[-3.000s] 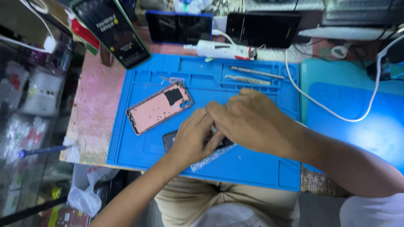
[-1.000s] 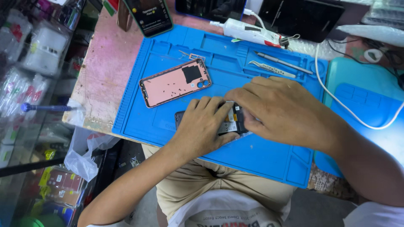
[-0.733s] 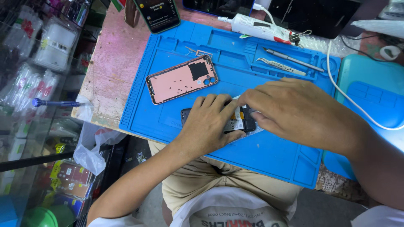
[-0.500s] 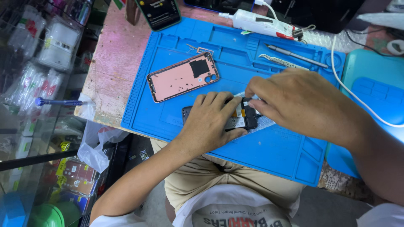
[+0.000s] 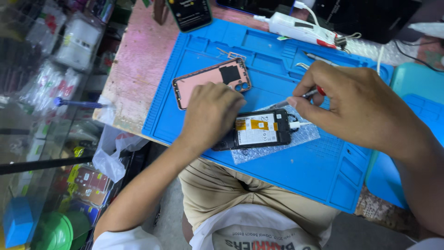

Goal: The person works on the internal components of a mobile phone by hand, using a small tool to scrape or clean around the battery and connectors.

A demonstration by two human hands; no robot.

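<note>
An opened black smartphone point(image 5: 257, 130), battery showing, lies on clear bubble wrap point(image 5: 303, 137) on the ribbed blue silicone mat point(image 5: 296, 171). The left hand point(image 5: 210, 114) presses flat on its left end, fingers curled. The right hand point(image 5: 356, 104) pinches a thin metal tool point(image 5: 296, 98); half a second ago it covered the phone. A pink back cover point(image 5: 210, 82) lies just beside.

The left hand point(image 5: 210, 111) hides the opened phone's point(image 5: 259, 130) left end; the right hand point(image 5: 356, 104) covers most of the tool point(image 5: 296, 98).
</note>
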